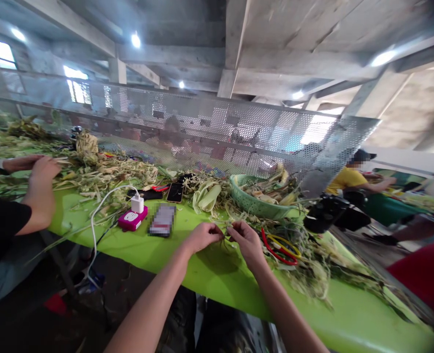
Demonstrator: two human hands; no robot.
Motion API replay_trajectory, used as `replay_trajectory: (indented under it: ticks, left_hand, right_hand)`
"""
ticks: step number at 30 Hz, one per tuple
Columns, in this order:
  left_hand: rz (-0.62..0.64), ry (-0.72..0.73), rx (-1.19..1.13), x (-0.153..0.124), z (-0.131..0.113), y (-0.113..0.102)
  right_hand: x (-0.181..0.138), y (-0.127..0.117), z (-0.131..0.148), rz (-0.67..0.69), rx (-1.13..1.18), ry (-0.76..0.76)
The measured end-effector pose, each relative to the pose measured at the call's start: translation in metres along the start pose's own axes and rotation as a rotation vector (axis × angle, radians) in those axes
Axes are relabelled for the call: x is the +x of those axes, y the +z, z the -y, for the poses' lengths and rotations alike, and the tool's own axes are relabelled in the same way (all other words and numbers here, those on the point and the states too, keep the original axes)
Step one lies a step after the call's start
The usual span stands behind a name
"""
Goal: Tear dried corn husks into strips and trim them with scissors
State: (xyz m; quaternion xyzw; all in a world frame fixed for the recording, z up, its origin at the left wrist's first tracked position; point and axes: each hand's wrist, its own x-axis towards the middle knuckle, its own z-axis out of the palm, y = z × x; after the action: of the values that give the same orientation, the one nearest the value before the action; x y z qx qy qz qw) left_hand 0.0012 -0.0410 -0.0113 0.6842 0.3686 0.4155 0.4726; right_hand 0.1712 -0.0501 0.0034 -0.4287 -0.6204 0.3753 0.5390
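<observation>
My left hand (203, 237) and my right hand (247, 240) meet above the front part of the green table (217, 274). Thumb and fingers are pinched together on both, with a thin strand (225, 238) between the fingertips; its kind is too small to make out. Just right of my right hand lie red-handled pliers-like handles (277, 250) and a yellow loop (285, 244). Behind my hands, a pale green corn husk (207, 197) rests on a heap of dried husks. A green plastic basket (253, 200) holding more husks stands beyond my right hand.
To my left are a blurred phone (162, 219), a magenta power socket (132, 218) with a white charger (137, 203) and cable, and another phone (175, 192). A perforated metal screen (187, 132) runs behind. At left, a co-worker's hands (44, 166) work over husks.
</observation>
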Motion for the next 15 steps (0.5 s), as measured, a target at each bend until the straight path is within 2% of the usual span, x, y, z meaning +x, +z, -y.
replay_trajectory:
  ticks: [5,11,15]
  left_hand:
    - [-0.117,0.072,0.085,-0.0003,-0.0021,0.0037]
    - [-0.016,0.029,-0.018,-0.0021,-0.0084,0.0035]
    - [-0.028,0.023,-0.039,-0.0026,-0.0093,0.0026]
  right_hand:
    - [-0.0015,0.0027,0.0022,0.022,-0.094,-0.008]
    - [-0.0011,0.0001,0.0016,-0.046,-0.045,0.012]
    - [-0.0005,-0.0007,0.0009,-0.048,-0.014,0.022]
